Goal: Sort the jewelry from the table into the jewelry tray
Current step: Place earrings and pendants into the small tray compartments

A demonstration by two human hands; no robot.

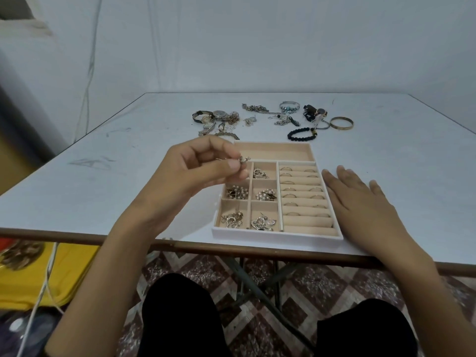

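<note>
Left hand (203, 167): raised above the far-left corner of the tray (278, 235), thumb and fingertips pinching a silver piece (243, 160), probably an earring. Right hand (360, 202): flat on the table (128, 150), fingers straight, holding nothing, just beside the tray's right wall. Silver piece: in the air over the far-left small compartment, which the hand mostly hides; long axis roughly level and running left to right, decorated end pointing right toward the tray's middle, thin end tucked into the fingers. Tray: five small compartments visibly hold earring-like pieces, ring rolls on the right hold rings, the long far compartment shows nothing in it. Step in hand, as judged: placing one small item. Next move calls for lowering it between the dividers and loosening the pinch cleanly. Unsorted beyond the tray: watches (213, 117), chains (257, 109), bead bracelet (301, 133), bangle (341, 123).
</note>
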